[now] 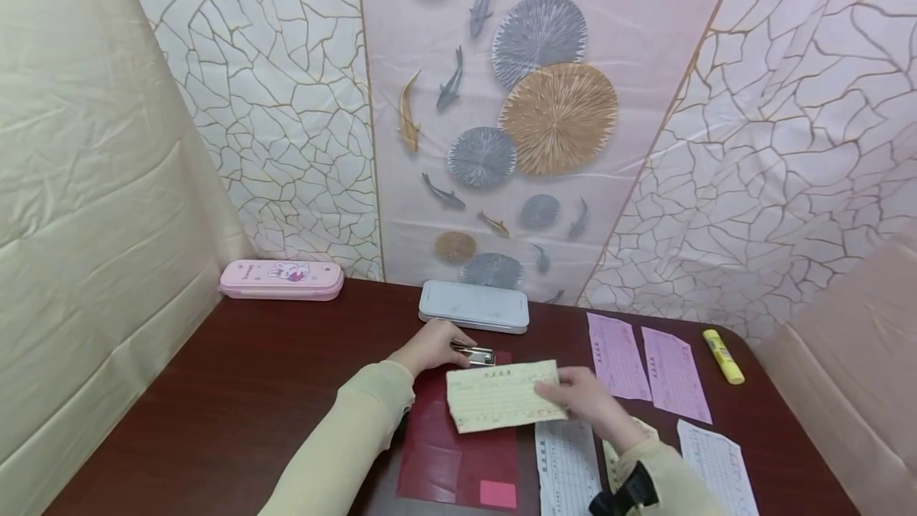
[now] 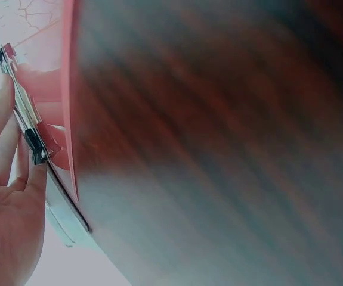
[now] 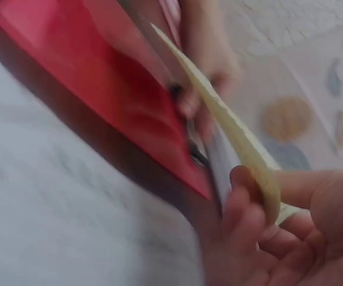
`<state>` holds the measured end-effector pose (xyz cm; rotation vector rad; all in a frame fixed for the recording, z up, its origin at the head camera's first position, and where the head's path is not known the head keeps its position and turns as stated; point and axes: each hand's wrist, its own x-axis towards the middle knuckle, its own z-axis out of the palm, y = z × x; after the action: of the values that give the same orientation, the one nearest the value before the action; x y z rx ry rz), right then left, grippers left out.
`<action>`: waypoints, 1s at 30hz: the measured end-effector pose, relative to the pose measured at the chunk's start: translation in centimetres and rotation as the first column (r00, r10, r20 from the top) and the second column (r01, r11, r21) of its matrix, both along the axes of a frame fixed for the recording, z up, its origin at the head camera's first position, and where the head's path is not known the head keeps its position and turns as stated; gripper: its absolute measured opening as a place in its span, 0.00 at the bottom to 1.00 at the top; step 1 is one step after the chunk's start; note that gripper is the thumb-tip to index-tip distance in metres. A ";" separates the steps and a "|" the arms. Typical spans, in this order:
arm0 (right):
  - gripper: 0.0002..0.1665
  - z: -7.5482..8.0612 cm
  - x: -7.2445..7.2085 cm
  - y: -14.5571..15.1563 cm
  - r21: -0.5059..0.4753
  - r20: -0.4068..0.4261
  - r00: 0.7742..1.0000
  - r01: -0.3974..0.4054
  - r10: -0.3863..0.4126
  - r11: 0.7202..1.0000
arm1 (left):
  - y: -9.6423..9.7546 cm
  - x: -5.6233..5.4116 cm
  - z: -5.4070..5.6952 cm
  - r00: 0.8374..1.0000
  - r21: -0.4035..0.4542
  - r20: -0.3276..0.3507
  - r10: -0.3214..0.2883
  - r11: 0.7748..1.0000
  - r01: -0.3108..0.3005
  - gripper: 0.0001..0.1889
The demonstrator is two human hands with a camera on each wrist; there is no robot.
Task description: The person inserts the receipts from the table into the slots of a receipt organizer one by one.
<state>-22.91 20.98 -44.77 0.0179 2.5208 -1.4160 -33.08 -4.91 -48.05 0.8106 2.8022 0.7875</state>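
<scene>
A translucent red clipboard (image 1: 433, 456) lies on the dark wooden table, its metal clip (image 1: 478, 356) at the far end. My left hand (image 1: 430, 345) pinches that clip; in the left wrist view, fingers show through the red sheet behind the clip's dark-tipped metal (image 2: 23, 104). Above the board, my right hand (image 1: 591, 400) holds a yellow printed slip (image 1: 494, 398) by its right edge, between thumb and fingers. The slip bends slightly in the right wrist view, which is blurred. Whether the clip's jaw is raised cannot be told.
Behind the clip stands a pale tin case (image 1: 474, 305); a pink pencil case (image 1: 282, 280) sits far left. On the right lie purple slips (image 1: 618, 357), white slips (image 1: 566, 464) and a yellow glue stick (image 1: 723, 357). A pink square (image 1: 497, 494) marks the board's near corner.
</scene>
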 end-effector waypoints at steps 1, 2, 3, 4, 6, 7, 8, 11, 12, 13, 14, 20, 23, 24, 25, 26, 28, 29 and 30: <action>0.19 -0.4 0.2 -0.6 -0.022 0.019 1.000 -0.006 0.006 1.000 | 0.0 0.0 0.0 1.000 0.008 0.011 0.006 1.000 -0.006 0.16; 0.18 -0.7 0.4 -1.1 -0.048 0.037 0.999 -0.012 0.014 0.999 | 0.0 0.1 0.1 1.000 0.018 0.027 0.013 1.000 -0.014 0.17; 0.17 -1.0 0.6 -1.6 -0.068 0.054 0.998 -0.016 0.020 0.998 | 0.0 0.1 0.1 0.999 0.026 0.030 0.013 1.000 -0.014 0.17; 0.17 -1.3 0.7 -2.0 -0.078 0.064 0.998 -0.011 0.016 0.997 | 0.0 0.1 0.2 0.999 0.031 0.037 0.015 0.999 -0.017 0.17; 0.16 -1.8 0.9 -2.9 -0.106 0.080 0.997 0.003 0.006 0.994 | 0.0 0.1 0.2 0.999 0.039 0.041 0.018 0.999 -0.019 0.17; 0.16 -1.9 0.9 -3.2 -0.128 0.085 0.996 0.010 0.001 0.992 | 0.0 0.1 0.3 0.999 0.041 0.040 0.017 0.999 -0.019 0.17; 0.16 -2.1 0.9 -3.6 -0.148 0.088 0.996 0.014 -0.001 0.989 | 0.0 0.2 0.3 0.999 0.042 0.043 0.018 0.999 -0.020 0.17; 0.16 -2.4 0.8 -4.6 -0.208 0.097 0.995 0.030 -0.010 0.978 | 0.0 0.2 0.3 0.998 0.052 0.058 0.018 0.998 -0.021 0.18; 0.16 -2.5 0.8 -4.9 -0.221 0.101 0.995 0.034 -0.012 0.975 | -0.1 0.2 0.3 0.998 0.055 0.060 0.017 0.998 -0.020 0.18; 0.16 -2.5 0.7 -5.2 -0.234 0.106 0.994 0.038 -0.013 0.972 | -0.1 0.2 0.2 0.998 0.057 0.062 0.015 0.998 -0.018 0.18; 0.16 -2.6 0.7 -5.5 -0.236 0.109 0.994 0.040 -0.014 0.971 | -0.1 0.2 0.1 0.998 0.061 0.063 0.013 0.998 -0.016 0.18; 0.15 -2.9 0.4 -6.8 -0.260 0.131 0.991 0.051 -0.017 0.964 | 0.1 0.1 -0.2 0.999 0.043 0.034 0.010 0.999 -0.012 0.18; 0.14 -2.9 0.2 -7.3 -0.272 0.135 0.991 0.057 -0.020 0.961 | 0.2 0.1 -0.2 0.999 0.031 0.035 0.022 0.999 -0.023 0.18; 0.14 -2.9 0.2 -7.4 -0.274 0.135 0.991 0.059 -0.022 0.960 | 0.2 0.1 -0.2 0.999 0.030 0.033 0.024 0.999 -0.025 0.18; 0.14 -2.8 0.1 -7.5 -0.276 0.135 0.991 0.062 -0.025 0.959 | 0.2 0.1 -0.2 0.999 0.033 0.034 0.024 0.999 -0.025 0.18; 0.14 -2.8 0.0 -7.6 -0.276 0.135 0.990 0.064 -0.028 0.959 | 0.3 0.2 -0.2 0.999 0.038 0.033 0.022 0.999 -0.023 0.18; 0.15 -2.8 -0.1 -7.7 -0.280 0.141 0.990 0.067 -0.028 0.958 | 0.3 0.2 -0.1 0.999 0.042 0.034 0.019 0.999 -0.021 0.18; 0.15 -2.8 -0.2 -7.7 -0.282 0.145 0.989 0.066 -0.026 0.957 | 0.3 0.2 -0.1 0.999 0.042 0.032 0.017 0.999 -0.018 0.18; 0.16 -2.9 -0.3 -7.7 -0.282 0.147 0.989 0.065 -0.023 0.957 | 0.3 0.2 -0.1 1.000 0.041 0.028 0.014 0.999 -0.015 0.17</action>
<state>-23.24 13.25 -47.65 0.1193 2.1942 -1.7189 -32.86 -4.62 -48.14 0.7799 2.7795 0.8552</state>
